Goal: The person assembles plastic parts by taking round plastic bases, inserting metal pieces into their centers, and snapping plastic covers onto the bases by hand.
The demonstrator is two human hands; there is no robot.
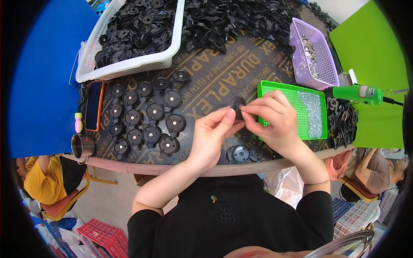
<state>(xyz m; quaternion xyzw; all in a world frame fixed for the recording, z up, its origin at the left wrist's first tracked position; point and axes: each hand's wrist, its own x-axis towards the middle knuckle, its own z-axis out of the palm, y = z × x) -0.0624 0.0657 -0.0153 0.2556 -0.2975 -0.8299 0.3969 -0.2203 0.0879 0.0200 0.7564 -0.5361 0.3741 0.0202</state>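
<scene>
My left hand (pixel 213 135) holds a round black plastic part (pixel 236 105) on edge between thumb and fingers, above the table in front of me. The fingertips of my right hand (pixel 273 120) are pinched together against the part's middle; whatever small thing they hold is hidden. On the left, several similar black round parts (pixel 172 98) lie in rows, many with a small silver centre. Close to the table's front edge, below my hands, lies another black round part with a metal disc (pixel 240 153). Beside my right hand a green tray (pixel 323 129) contains many small silver screws (pixel 310 114).
A white basket (pixel 175 36) full of black round parts stands at the back left. Black pieces (pixel 228 21) are heaped behind. A purple basket (pixel 325 71) with metal pieces, a green electric screwdriver (pixel 357 93), a phone (pixel 94 105) and a metal cup (pixel 84 146) are around. People sit either side.
</scene>
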